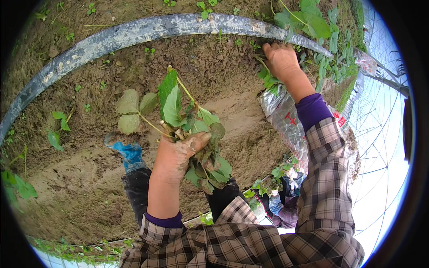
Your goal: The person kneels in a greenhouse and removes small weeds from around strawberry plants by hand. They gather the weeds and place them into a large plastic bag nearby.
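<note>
My left hand (179,152), muddy at the thumb, grips a bunch of leafy strawberry seedlings (199,125). Green and browned leaves spill out on both sides of the fist, and a pale trifoliate leaf (129,112) sticks out to the left. My right hand (281,60) is down at the soil bed beside the grey hose, fingers bent and their tips hidden. A strawberry seedling (267,76) lies against its left side, stems running up beside the fingers; whether they hold it cannot be seen.
A mud-stained grey hose (187,25) curves along the bed. Planted seedlings (60,122) stand at left, leafy plants (315,25) at upper right. Printed plastic film (285,112) lies under my right arm. My blue boot (129,152) rests on soil. Another person (285,209) is at lower right.
</note>
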{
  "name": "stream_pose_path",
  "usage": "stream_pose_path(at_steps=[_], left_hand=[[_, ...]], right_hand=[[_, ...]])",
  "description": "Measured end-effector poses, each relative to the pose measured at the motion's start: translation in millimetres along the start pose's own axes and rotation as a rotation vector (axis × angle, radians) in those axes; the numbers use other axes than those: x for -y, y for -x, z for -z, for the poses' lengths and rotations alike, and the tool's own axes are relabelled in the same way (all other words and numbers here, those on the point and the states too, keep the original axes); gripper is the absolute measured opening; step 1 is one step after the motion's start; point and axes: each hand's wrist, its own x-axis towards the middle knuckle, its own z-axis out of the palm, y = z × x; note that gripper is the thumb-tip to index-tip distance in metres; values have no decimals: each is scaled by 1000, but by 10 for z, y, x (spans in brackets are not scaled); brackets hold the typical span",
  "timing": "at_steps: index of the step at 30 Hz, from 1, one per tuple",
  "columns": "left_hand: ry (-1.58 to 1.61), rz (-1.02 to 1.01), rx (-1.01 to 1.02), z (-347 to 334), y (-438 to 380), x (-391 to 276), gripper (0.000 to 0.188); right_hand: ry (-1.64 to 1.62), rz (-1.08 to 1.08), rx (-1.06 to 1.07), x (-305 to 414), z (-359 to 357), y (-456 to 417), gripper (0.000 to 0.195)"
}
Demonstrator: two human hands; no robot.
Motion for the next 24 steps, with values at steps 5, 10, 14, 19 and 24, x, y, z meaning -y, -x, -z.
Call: stream_pose_path(at_steps=[5,10,14,19,24], left_hand=[[-93,-2,-37,-33,12,-81,50],[-8,-32,11,9,-16,-24,53],[-27,-9,-11,9,-33,-17,56],[-56,-18,-26,-60,-18,-62,54],[-43,-18,-30,-79,-33,-37,53]], right_hand=[[-167,-12,121,30,-41,-45,21],[-264,24,104,-13,22,-112,29],[-243,31,307,-25,204,-163,27],[-827,-129,135,-121,-224,29,25],[-889,88,161,-280,-190,-14,17]])
